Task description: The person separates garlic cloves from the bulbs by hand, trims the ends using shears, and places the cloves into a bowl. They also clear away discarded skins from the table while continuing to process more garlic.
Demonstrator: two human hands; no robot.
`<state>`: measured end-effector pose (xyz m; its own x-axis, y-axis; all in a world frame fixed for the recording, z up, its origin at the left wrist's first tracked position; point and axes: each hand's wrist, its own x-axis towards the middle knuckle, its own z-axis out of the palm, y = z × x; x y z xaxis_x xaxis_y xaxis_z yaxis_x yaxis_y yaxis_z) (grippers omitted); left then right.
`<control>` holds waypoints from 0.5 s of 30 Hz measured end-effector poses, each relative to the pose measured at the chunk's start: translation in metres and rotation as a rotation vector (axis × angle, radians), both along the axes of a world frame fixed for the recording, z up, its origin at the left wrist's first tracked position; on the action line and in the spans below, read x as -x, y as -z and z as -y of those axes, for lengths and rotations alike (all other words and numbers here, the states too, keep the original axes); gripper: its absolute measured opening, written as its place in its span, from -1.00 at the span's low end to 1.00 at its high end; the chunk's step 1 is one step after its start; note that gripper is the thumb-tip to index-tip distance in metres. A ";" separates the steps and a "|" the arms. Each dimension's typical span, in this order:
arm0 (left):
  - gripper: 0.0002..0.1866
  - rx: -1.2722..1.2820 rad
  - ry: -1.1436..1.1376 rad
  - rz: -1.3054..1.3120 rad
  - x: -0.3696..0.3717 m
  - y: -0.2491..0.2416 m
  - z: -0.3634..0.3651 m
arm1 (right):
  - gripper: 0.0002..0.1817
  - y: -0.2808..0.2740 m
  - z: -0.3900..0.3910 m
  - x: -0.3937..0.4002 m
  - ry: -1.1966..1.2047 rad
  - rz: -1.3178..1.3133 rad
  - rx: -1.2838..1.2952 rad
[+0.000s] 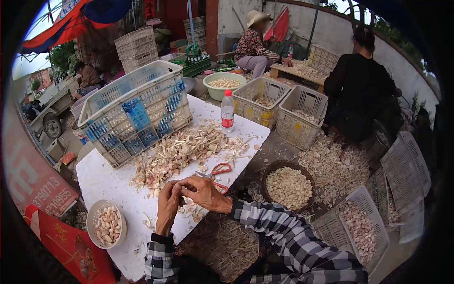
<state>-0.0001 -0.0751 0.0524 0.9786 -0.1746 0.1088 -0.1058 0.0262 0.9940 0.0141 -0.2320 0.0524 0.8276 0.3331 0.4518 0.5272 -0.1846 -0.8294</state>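
My left hand (167, 204) and my right hand (204, 193) meet over the near edge of the white tabletop (137, 225). Their fingers are pinched together, and whatever lies between them is too small and hidden to make out. Right behind the hands spreads a heap of garlic cloves, skins and stalks (182, 151). Red-handled scissors (219, 171) lie beside my right hand, partly covered by it. To the left of my left hand stands a pale bowl (92, 222) with garlic cloves (108, 225) in it.
A large plastic crate (137, 113) and a red-capped bottle (227, 111) stand on the table. A basket of peeled cloves (289, 188) sits at right, near a crate of garlic (362, 232). A person in black (362, 90) and one in a hat (255, 52) sit beyond.
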 end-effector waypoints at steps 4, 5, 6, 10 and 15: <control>-0.71 0.169 -0.022 -0.196 -0.005 0.033 0.000 | -0.76 0.017 0.005 -0.008 -0.036 -0.002 0.119; -0.74 0.257 -0.019 -0.273 -0.006 0.037 -0.001 | -0.76 0.017 0.006 -0.010 -0.033 0.001 0.134; -0.76 0.250 -0.012 -0.269 -0.008 0.039 -0.001 | -0.75 0.013 0.008 -0.009 -0.056 -0.136 0.113; -0.74 0.273 -0.024 -0.306 -0.005 0.036 0.000 | -0.72 0.006 0.008 -0.006 -0.085 -0.389 -0.009; -0.71 0.365 -0.081 -0.417 0.006 0.027 -0.001 | -0.77 0.002 0.000 0.001 -0.015 -0.340 0.002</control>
<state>-0.0065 -0.0740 0.0252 0.9604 -0.1202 -0.2512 0.2783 0.3848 0.8800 0.0130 -0.2318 0.0500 0.9255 0.3475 0.1504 0.2236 -0.1809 -0.9577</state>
